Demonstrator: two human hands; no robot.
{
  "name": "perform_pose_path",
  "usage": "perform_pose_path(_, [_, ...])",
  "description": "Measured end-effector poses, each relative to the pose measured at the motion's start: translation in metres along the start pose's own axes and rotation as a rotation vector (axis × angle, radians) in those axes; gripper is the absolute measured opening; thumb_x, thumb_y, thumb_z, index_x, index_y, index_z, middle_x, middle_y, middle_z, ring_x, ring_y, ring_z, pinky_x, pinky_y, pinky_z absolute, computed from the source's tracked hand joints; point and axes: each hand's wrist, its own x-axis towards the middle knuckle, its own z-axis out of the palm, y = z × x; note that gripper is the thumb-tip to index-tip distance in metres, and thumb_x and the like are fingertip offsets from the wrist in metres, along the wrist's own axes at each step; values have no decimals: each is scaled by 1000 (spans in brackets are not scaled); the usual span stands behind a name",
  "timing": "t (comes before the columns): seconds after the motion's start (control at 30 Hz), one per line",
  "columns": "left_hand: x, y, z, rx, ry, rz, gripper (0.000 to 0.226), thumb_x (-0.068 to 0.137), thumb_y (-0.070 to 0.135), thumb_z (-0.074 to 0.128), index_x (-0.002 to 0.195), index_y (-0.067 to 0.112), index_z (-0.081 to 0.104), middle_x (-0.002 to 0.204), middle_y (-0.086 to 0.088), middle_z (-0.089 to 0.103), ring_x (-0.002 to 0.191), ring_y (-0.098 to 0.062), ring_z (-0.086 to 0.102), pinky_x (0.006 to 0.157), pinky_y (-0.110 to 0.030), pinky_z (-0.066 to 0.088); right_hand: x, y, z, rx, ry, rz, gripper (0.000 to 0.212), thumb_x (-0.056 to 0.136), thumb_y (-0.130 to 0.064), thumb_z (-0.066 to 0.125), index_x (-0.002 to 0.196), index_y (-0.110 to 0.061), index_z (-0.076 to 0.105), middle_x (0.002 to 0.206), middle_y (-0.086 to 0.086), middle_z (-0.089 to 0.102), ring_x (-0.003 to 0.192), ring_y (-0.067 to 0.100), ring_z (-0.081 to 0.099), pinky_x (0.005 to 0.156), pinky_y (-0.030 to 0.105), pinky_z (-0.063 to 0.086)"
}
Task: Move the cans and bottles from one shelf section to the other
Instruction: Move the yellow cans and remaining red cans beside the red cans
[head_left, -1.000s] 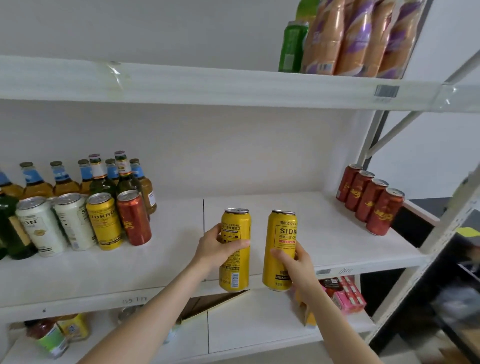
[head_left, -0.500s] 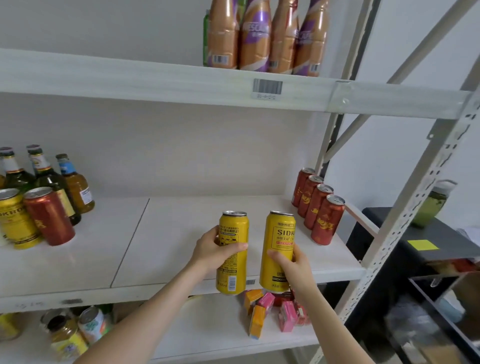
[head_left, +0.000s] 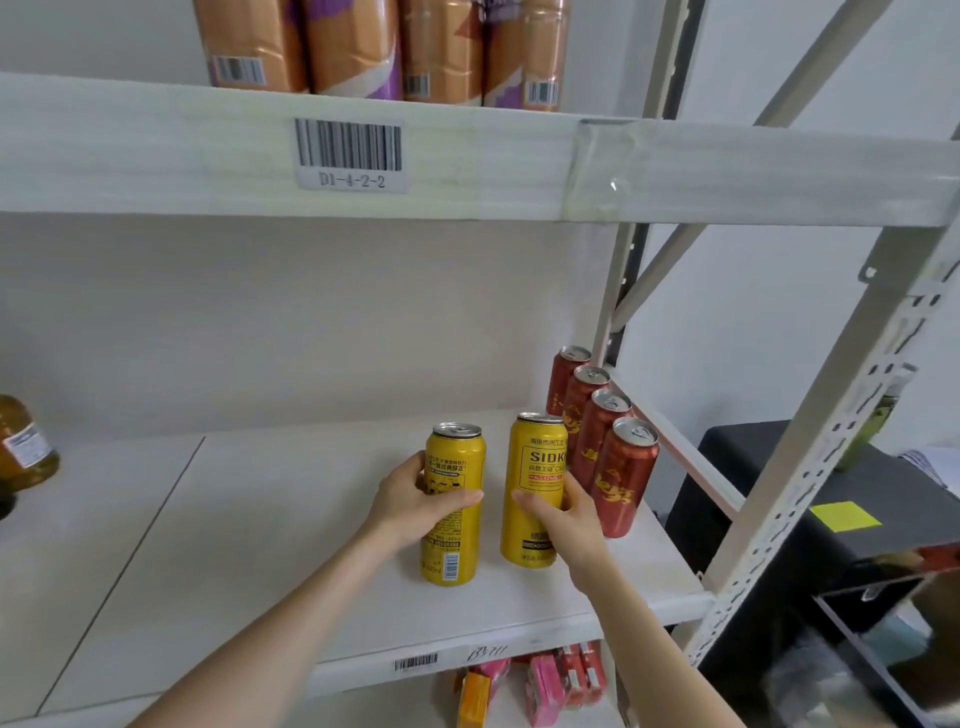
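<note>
Head view shows my left hand (head_left: 410, 501) gripping the left yellow can (head_left: 451, 551) and my right hand (head_left: 563, 512) gripping the right yellow can (head_left: 537, 462) at the destination shelf section (head_left: 291, 519), with four red cans (head_left: 608, 447) already standing at their two o'clock and a brown bottle (head_left: 23, 452) waiting far off at nine o'clock.

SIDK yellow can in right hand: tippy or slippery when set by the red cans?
Probably tippy: the yellow can is tall and slim, so a nudge near its top could topple it into the red cans close beside it. Round body, so it would likely roll if it fell. Glossy metal may be slick, though the right hand wraps its middle.
</note>
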Motion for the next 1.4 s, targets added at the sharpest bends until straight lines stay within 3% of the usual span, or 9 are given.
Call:
perform_pose_path(0.1, [23,0,5,10,38,-4,67,44,65,80,103,36,65,100,10,73,94,-9,68,87,-41,57,29,1,-2,-4,-16,-5,34,77,-21,81,106,-26,66,95,-6,75,86,9,71,71,24,53])
perform_pose_path(0.23, [53,-4,13,-6,102,-4,65,43,63,83,100,36,66,94,12,74,89,-5,70,84,-38,59,67,3,-2,-25,-54,-23,35,76,-21,82,106,-30,65,95,-8,75,86,6,70,72,23,52])
perform_pose_path(0.43, [96,-10,18,-9,152,10,67,42,60,85,101,38,65,96,11,74,91,-8,70,87,-42,58,120,13,2,-50,-62,-71,38,73,-21,84,106,-29,65,98,-6,74,89,8,70,80,30,55])
perform_pose_path(0.6, [119,-13,18,-12,174,45,66,43,58,85,102,37,65,97,10,75,92,-10,70,88,-44,57,155,21,10,-28,-46,-97,41,73,-21,84,107,-29,62,98,-8,73,89,7,69,77,27,54])
perform_pose_path(0.77, [132,-17,15,2,189,80,70,43,56,86,107,35,65,102,10,74,95,-10,70,90,-45,56,180,29,23,-20,8,-123,46,71,-19,85,109,-29,60,94,-13,72,85,1,68,66,14,50])
perform_pose_path(1.1, [140,-29,14,-8,232,112,65,43,53,85,103,35,65,97,12,74,90,-5,69,88,-41,57,216,41,32,12,78,-127,56,69,-13,86,117,-22,57,102,-5,71,91,9,68,76,26,52])
perform_pose_path(1.4, [142,-33,11,-13,212,114,65,45,51,85,105,35,65,99,12,74,91,-3,69,88,-37,56,225,46,28,52,69,-116,57,72,-13,85,118,-24,54,106,-5,70,94,9,67,77,26,51])
